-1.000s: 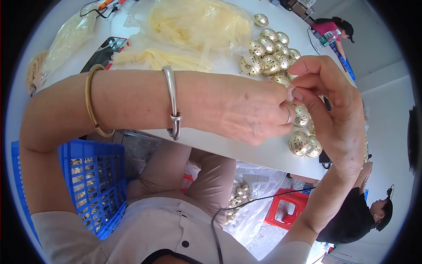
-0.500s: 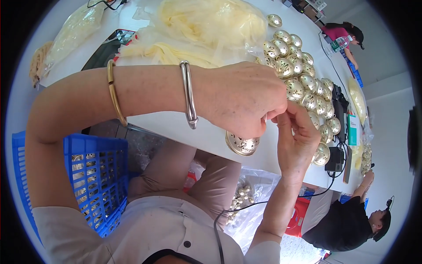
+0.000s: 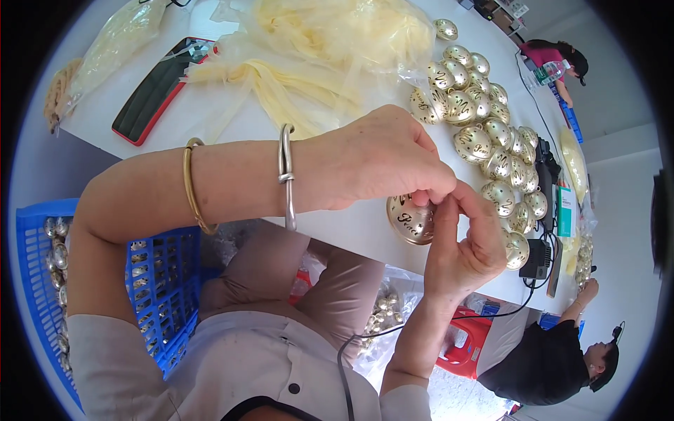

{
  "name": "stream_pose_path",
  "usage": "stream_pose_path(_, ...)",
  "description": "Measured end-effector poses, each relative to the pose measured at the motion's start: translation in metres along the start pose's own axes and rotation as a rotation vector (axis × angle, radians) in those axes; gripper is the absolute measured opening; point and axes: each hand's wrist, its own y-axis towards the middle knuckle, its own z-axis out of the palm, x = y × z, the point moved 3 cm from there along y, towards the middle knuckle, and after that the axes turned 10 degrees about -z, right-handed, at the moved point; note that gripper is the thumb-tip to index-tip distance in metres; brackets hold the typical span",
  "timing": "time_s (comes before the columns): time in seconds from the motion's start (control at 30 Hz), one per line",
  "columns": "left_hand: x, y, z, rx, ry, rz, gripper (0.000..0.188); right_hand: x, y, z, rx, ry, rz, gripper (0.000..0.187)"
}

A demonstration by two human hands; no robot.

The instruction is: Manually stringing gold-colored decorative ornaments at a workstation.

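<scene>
In front of me over the table's edge, my left hand and my right hand meet, fingertips close together. Both are closed in a pinch; what sits between the fingertips is too small or hidden to make out. Just below my left fingers is a shiny gold bauble with dark lettering, its upper part covered by those fingers. My right thumb is beside its right edge; whether it touches I cannot tell. Two metal bracelets circle my left forearm. Beyond my hands lies a cluster of similar gold baubles.
Pale yellow ribbons in clear plastic cover the table's far side, near a black and red phone. A blue crate of baubles stands at my left. A black adapter with cables lies right. Two other people sit at right.
My left forearm has swung lower and nearer me, uncovering the phone and ribbons. The bauble has shifted right, close to my right thumb, with its lettering showing more. Both hands remain pinched together.
</scene>
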Motion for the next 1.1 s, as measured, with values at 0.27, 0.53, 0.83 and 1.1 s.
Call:
stream_pose_path(0.27,0.007,0.001,-0.005,-0.067,-0.246,0.100,0.019,-0.003,-0.005,0.012,-0.097,-0.081,-0.086,0.026)
stream_pose_path(0.53,0.020,-0.001,-0.011,-0.036,-0.348,0.218,0.019,-0.009,-0.005,0.016,-0.052,-0.198,-0.249,0.027)
stream_pose_path(0.83,-0.006,-0.012,-0.008,-0.316,0.655,0.534,0.021,-0.009,-0.005,0.017,-0.084,0.009,-0.113,0.031)
stream_pose_path(1.1,-0.012,-0.007,-0.011,-0.343,0.758,0.731,0.019,-0.008,-0.007,0.017,-0.110,0.097,-0.101,0.032)
